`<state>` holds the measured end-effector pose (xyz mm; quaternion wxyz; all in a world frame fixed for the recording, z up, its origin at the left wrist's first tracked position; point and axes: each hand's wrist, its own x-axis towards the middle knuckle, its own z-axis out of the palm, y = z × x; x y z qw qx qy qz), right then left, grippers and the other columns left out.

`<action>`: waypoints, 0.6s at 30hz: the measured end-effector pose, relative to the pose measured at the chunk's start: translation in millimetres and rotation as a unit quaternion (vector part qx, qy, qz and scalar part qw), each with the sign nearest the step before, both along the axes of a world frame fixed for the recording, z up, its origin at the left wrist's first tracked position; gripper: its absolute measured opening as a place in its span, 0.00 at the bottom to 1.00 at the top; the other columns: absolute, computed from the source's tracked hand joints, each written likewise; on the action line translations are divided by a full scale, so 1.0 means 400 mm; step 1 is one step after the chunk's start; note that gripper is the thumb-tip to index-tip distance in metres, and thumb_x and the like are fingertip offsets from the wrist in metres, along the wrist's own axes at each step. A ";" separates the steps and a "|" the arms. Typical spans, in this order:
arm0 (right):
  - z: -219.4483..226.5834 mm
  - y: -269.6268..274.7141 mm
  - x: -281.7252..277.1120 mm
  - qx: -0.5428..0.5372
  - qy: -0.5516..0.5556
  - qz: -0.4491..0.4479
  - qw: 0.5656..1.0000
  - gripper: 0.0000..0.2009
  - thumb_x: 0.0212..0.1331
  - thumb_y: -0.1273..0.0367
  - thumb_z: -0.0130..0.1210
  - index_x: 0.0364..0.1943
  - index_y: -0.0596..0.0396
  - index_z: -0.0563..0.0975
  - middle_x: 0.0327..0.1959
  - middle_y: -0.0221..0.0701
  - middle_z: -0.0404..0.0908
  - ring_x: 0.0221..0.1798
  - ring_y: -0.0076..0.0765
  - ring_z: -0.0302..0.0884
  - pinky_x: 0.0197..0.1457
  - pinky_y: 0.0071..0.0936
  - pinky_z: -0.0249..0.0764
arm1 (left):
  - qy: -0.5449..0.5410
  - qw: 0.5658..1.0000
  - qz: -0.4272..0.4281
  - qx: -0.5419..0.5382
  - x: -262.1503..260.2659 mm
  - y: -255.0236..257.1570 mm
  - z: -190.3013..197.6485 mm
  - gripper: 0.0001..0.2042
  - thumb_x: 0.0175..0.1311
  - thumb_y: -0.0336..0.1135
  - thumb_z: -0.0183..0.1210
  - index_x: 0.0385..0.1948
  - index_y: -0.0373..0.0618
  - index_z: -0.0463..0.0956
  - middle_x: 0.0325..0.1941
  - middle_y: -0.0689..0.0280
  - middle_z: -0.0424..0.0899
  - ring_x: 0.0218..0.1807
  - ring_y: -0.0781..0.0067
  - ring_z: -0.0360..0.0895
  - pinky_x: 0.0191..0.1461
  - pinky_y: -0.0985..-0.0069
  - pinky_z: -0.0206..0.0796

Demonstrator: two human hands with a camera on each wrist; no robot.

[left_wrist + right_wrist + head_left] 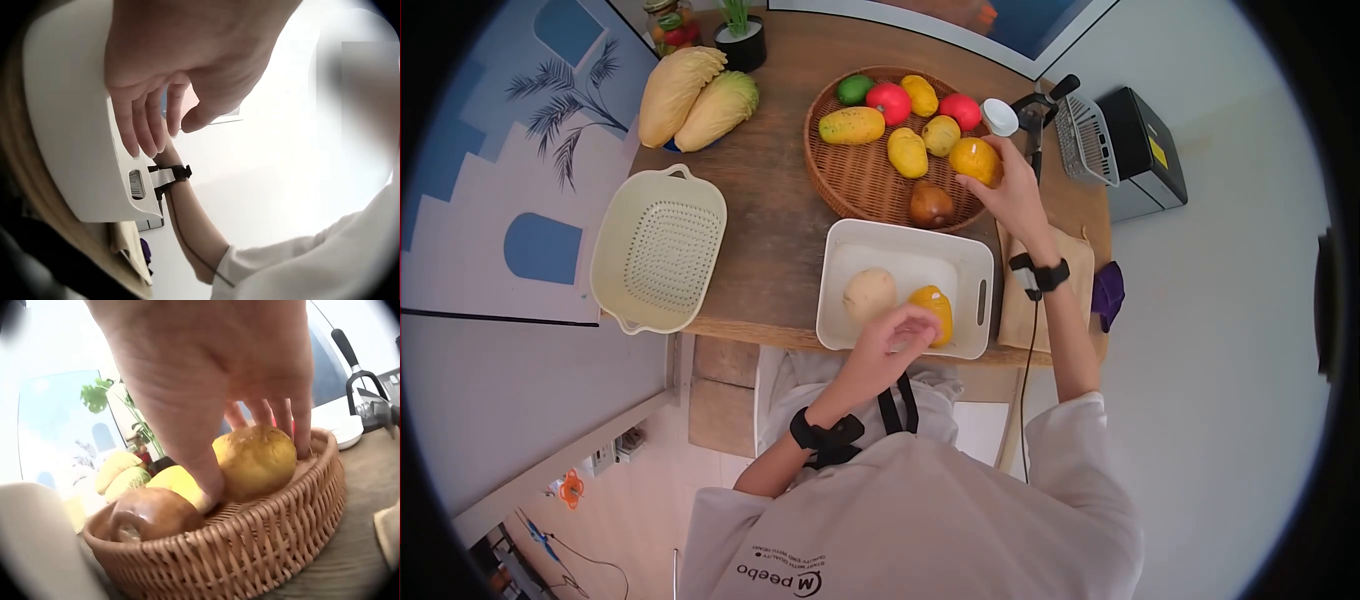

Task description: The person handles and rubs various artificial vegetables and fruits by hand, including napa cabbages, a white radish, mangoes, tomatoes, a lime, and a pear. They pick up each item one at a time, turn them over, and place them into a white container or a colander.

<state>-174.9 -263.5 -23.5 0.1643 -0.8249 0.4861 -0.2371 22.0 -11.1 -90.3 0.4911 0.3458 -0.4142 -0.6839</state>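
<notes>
"What's the right hand (1013, 197) doing?"
"Gripping a yellow fruit (973, 162) inside the wicker basket's (832, 180) right rim."
"The left hand (890, 350)?"
"Hovering loosely bent, holding nothing, over the white tub (912, 262) at the worktop's (765, 240) front edge."

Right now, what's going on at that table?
One person is handling things bare-handed. The right hand grips a yellow fruit at the edge of the wicker basket, which holds other produce. The left hand hangs loosely over the white tub, holding nothing; in the tub lie a pale round item and another yellow fruit.
</notes>
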 end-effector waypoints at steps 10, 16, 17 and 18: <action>0.026 0.552 0.092 0.011 -0.205 0.114 0.972 0.34 0.57 0.70 0.72 0.70 0.58 0.73 0.69 0.50 0.74 0.71 0.57 0.76 0.75 0.44 0.72 | 0.303 0.925 -0.004 0.231 -0.008 -0.045 0.087 0.28 0.89 0.56 0.35 0.73 0.44 0.68 0.70 0.59 0.79 0.70 0.66 0.78 0.76 0.62 0.70; -0.023 0.582 0.126 0.034 -0.437 -0.033 0.898 0.24 0.59 0.78 0.63 0.62 0.59 0.79 0.64 0.48 0.79 0.64 0.53 0.81 0.69 0.44 0.76 | 0.066 0.996 0.026 0.060 -0.014 -0.033 0.072 0.21 0.86 0.45 0.41 0.68 0.42 0.74 0.68 0.60 0.79 0.71 0.68 0.76 0.77 0.68 0.64; -0.016 0.579 0.122 0.022 -0.393 -0.018 0.919 0.22 0.58 0.79 0.62 0.59 0.60 0.80 0.61 0.47 0.80 0.63 0.53 0.81 0.69 0.44 0.76 | 0.050 0.997 0.035 0.055 -0.011 -0.031 0.078 0.21 0.86 0.44 0.42 0.67 0.42 0.74 0.67 0.60 0.79 0.70 0.68 0.76 0.77 0.69 0.64; -0.007 0.575 0.121 0.010 -0.346 -0.002 0.938 0.20 0.58 0.80 0.62 0.57 0.60 0.81 0.59 0.47 0.82 0.62 0.53 0.82 0.69 0.44 0.76 | 0.034 0.997 0.045 0.050 -0.009 -0.028 0.083 0.20 0.85 0.43 0.43 0.66 0.42 0.75 0.67 0.60 0.80 0.70 0.68 0.76 0.77 0.70 0.63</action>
